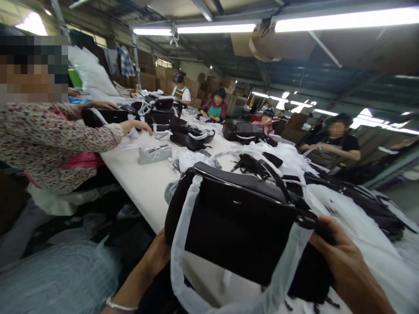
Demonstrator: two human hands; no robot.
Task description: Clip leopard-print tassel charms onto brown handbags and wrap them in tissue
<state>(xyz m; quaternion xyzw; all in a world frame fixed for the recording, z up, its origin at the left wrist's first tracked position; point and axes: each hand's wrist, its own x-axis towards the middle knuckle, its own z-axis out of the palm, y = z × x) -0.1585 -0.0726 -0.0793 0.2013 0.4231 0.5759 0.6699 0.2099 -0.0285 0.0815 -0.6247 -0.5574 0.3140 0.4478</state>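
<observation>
A black handbag (242, 226) fills the lower middle of the view, tilted above the near part of the white table (137, 183). White wrapping covers its front handle (178, 257), which hangs down; the rear handle (276, 181) is bare black. At the bag's left end, my left hand (159, 253) grips it, the fingertips hidden behind. My right hand (340, 253) holds the opposite end, thumb on the near side and fingers around the edge.
A person in a patterned top (59, 148) works at the left. Black bags (193, 133) and white wrapping (288, 157) lie along the table beside a grey box (155, 154). Clear plastic (59, 279) is at lower left; white sheets (356, 231) and several seated people are beyond.
</observation>
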